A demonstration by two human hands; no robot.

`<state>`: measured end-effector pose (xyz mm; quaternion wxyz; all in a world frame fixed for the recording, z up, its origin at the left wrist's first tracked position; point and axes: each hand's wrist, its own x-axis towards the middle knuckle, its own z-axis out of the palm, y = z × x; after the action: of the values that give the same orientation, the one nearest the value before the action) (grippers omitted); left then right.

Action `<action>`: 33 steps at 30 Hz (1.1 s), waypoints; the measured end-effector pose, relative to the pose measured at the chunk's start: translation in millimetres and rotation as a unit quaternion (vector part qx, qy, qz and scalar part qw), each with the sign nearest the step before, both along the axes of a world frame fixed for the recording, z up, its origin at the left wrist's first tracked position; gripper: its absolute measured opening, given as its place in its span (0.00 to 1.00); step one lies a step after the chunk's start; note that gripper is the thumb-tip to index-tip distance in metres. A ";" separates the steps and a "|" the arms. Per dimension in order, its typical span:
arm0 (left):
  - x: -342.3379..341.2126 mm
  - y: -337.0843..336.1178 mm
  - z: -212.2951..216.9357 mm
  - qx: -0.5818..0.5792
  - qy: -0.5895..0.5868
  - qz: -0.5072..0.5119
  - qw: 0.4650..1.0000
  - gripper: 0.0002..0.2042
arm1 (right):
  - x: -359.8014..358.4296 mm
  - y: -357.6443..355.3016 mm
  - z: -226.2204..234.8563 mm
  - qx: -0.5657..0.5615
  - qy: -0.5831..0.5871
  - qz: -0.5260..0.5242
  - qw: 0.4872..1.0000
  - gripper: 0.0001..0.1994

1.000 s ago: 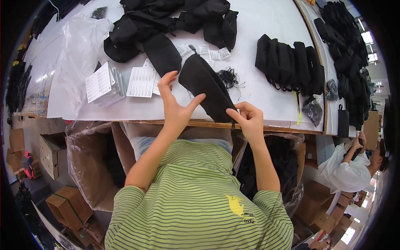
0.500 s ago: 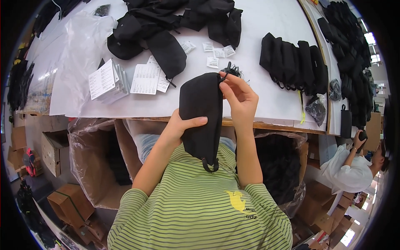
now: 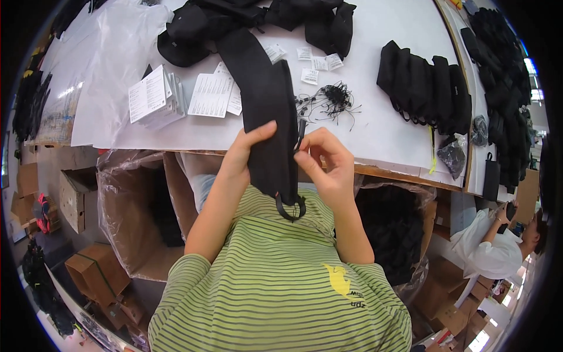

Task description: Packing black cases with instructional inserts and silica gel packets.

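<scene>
At the table [image 3: 387, 141] edge: black pouch [image 3: 270, 158] between both hands.
Left hand [image 3: 234, 158] thumb pressed on pouch face, other fingers hidden behind; pouch likely light, soft, not fragile, best gripped mid-body; right hand [image 3: 329, 164] pinching zip pull [image 3: 301, 134]. Surroundings: carton [image 3: 97, 271], clear plastic [image 3: 108, 76], white cards [image 3: 211, 95], cord tangle [image 3: 335, 100], pouch row [image 3: 431, 88], co-worker [image 3: 487, 243].

The white table [image 3: 399, 144] bears a row of black pouches [image 3: 423, 91], tangled cords [image 3: 335, 100], printed cards [image 3: 210, 95] and plastic sheeting [image 3: 105, 64].
</scene>
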<state>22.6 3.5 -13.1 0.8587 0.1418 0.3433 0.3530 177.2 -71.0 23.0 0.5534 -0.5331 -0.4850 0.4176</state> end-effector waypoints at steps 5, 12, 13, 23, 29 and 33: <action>-11.6 20.0 -7.5 -0.070 -0.067 0.021 0.995 0.13 | -10.8 -15.5 7.1 -0.027 0.035 0.064 0.997 0.05; -17.0 19.8 -0.7 -0.037 -0.046 0.060 0.996 0.12 | -5.6 -14.7 10.4 -0.039 0.012 0.098 0.994 0.08; -17.2 20.9 -1.3 -0.037 -0.024 0.084 0.996 0.11 | -4.5 -10.9 12.4 0.006 -0.052 0.033 0.998 0.10; -15.3 18.1 9.8 0.054 0.062 0.134 0.988 0.21 | -16.8 -14.1 16.1 0.116 -0.332 -0.059 0.934 0.10; -15.3 14.0 16.5 0.089 0.095 0.188 0.974 0.22 | -20.3 -14.0 11.3 0.076 -0.337 -0.099 0.933 0.07; -15.7 11.6 17.3 0.105 0.102 0.195 0.970 0.23 | -20.3 -12.1 7.7 0.060 -0.271 -0.078 0.958 0.05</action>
<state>7.0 15.1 4.2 0.7139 0.1968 0.4112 0.5315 156.9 -83.1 30.7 0.4633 -0.6280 -0.5979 0.1830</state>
